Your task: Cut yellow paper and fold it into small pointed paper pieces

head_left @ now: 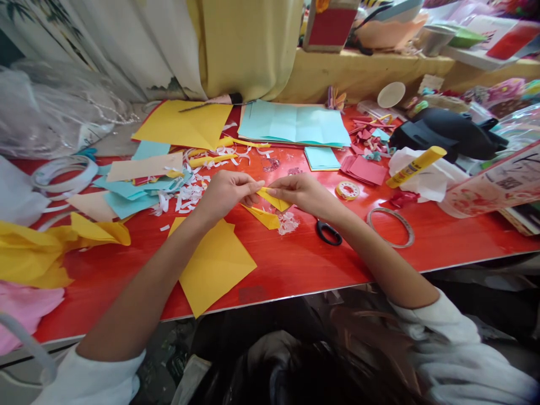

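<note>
Both hands meet over the middle of the red table, pinching one small folded piece of yellow paper [274, 201]. My left hand [233, 192] is closed on its left corner. On the upper right side of the same piece, my right hand [301, 194] has its fingers pressed together, partly hiding it. Just below lies another yellow folded paper [265, 217], pointed at its left end. Square yellow sheets [217, 264] lie under and beside my left forearm, reaching over the table's front edge. Black scissor handles [329, 232] show beside my right forearm.
Blue paper sheets [295, 124] and a large yellow sheet [185, 121] lie at the back. White paper scraps [189, 191] are strewn left of centre. Tape rolls [65, 174], a yellow glue stick [417, 166], red paper squares [363, 169] and a tape ring [390, 228] stand around the sides.
</note>
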Available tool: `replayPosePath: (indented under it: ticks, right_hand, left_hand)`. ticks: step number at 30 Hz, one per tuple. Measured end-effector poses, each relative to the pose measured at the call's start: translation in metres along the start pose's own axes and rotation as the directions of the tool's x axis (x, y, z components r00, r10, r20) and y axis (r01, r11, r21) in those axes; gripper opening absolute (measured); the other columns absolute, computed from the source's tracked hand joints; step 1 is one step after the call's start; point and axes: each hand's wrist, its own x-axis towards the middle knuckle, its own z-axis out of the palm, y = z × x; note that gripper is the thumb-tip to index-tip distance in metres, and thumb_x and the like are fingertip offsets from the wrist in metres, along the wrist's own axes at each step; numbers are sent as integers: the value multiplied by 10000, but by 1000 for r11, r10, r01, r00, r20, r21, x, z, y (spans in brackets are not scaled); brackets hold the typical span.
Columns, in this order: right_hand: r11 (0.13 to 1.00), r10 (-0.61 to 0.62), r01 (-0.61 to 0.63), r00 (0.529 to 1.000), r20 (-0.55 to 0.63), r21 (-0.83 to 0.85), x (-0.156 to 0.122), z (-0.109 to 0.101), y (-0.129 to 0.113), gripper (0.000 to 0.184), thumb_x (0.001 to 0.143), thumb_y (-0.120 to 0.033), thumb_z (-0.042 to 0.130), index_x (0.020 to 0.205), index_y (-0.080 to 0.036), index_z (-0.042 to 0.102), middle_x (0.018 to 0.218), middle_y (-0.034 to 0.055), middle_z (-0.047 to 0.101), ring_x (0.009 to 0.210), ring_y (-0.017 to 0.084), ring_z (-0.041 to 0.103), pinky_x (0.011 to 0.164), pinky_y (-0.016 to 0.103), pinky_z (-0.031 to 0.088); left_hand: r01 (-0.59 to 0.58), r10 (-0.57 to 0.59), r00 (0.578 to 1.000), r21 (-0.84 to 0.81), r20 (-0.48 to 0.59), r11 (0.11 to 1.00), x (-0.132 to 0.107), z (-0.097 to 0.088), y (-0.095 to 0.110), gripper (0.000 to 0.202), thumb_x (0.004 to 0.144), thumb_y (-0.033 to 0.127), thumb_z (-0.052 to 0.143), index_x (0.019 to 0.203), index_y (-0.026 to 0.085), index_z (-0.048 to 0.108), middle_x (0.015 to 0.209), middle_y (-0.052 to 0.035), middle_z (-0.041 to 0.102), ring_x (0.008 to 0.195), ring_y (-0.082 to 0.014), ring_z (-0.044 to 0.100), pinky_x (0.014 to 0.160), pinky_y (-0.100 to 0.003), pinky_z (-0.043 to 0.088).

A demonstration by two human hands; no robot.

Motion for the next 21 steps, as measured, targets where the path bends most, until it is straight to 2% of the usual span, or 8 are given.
replayPosePath:
  ticks: [4, 7, 11, 14, 17, 19, 21]
  right_hand:
    - [991, -29, 29, 1000, 2, -134, 0, -4, 0, 299, 868, -351, 532, 696, -114, 593, 555, -41, 386, 515, 60, 335, 485, 223, 274]
    - [983, -37, 37, 999, 4, -179, 0, -5, 0, 361, 882, -345, 512, 587, -143, 463, 540, -55, 307, 503, 57, 280, 478, 237, 219]
    - [982, -17, 18, 1000, 8, -190, 2, -3, 1, 391, 896, -308, 489, 555, -170, 357, 533, -62, 254, 491, 58, 254, 471, 241, 202]
    - [988, -13, 19, 999, 36, -151, 3, -2, 3, 390, 900, -307, 480, 559, -177, 342, 538, -59, 253, 493, 59, 261, 468, 236, 212]
    - [989, -15, 23, 998, 53, -143, 4, -3, 7, 399, 902, -338, 473, 556, -179, 351, 534, -54, 268, 493, 64, 257, 465, 241, 210]
    - [989, -12, 18, 999, 46, -144, 5, -5, 11, 404, 899, -365, 471, 557, -179, 363, 530, -52, 274, 490, 66, 250, 462, 244, 202]
    - [992, -6, 11, 999, 39, -129, 5, -6, 14, 402, 896, -388, 466, 565, -178, 377, 533, -52, 277, 487, 66, 252, 459, 243, 201]
  left_hand:
    - [75, -73, 997, -66, 32, 995, 1, -3, 2, 327, 776, 442, 596, 684, 138, 675, 616, -37, 658, 596, -150, 642, 589, -273, 531]
    - [50, -50, 997, -4, 54, 999, 2, -4, 1, 322, 744, 448, 639, 673, 135, 661, 629, -32, 659, 579, -123, 616, 571, -231, 505]
    - [3, -8, 999, 109, 48, 994, 2, -2, -2, 413, 761, 514, 602, 600, 133, 601, 564, -16, 625, 497, -84, 558, 531, -194, 452]
    - [30, -35, 999, 139, 31, 990, 1, 1, -2, 487, 784, 571, 541, 560, 139, 553, 526, -21, 609, 439, -83, 535, 492, -201, 433]
    - [118, -118, 993, 41, -11, 992, 2, 0, -1, 507, 800, 600, 490, 598, 140, 562, 547, -43, 619, 449, -109, 562, 483, -227, 457]
    - [131, -131, 991, -15, 8, 991, 3, -3, -1, 475, 792, 580, 521, 643, 135, 594, 596, -53, 637, 499, -120, 586, 506, -234, 478]
    - [88, -88, 994, -10, 61, 996, 4, -6, -1, 407, 757, 529, 601, 665, 134, 621, 639, -46, 646, 548, -113, 588, 539, -224, 483]
